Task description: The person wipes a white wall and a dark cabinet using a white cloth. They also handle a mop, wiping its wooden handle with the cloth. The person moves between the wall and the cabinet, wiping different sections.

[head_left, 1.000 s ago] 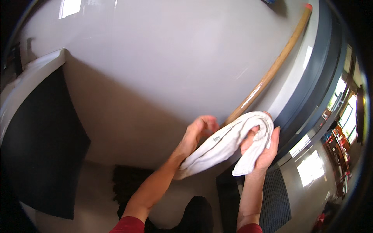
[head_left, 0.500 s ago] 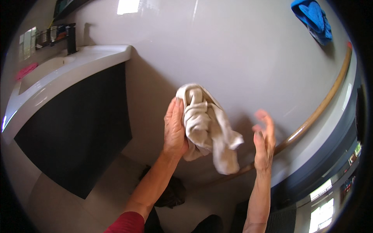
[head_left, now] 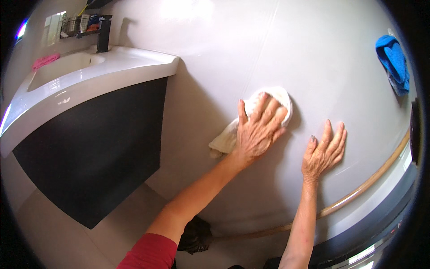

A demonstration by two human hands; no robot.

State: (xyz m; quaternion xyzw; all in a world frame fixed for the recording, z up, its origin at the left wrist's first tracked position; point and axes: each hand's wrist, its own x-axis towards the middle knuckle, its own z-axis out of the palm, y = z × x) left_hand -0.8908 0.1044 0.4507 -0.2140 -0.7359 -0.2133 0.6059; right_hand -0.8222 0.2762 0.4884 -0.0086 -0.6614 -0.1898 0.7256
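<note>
The left hand (head_left: 257, 130) presses spread fingers flat on a white cloth (head_left: 251, 121) against the pale wall (head_left: 215, 54), right of the sink (head_left: 85, 76), while the right hand (head_left: 323, 152) lies open and empty on the wall just right of the cloth.

A glossy white wall (head_left: 215, 49) carries a pressed white cloth (head_left: 273, 96).

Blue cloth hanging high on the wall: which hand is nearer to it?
Right. The right hand lies flat on the white wall, below and left of the blue cloth. The left hand presses a white rag farther left.
</note>
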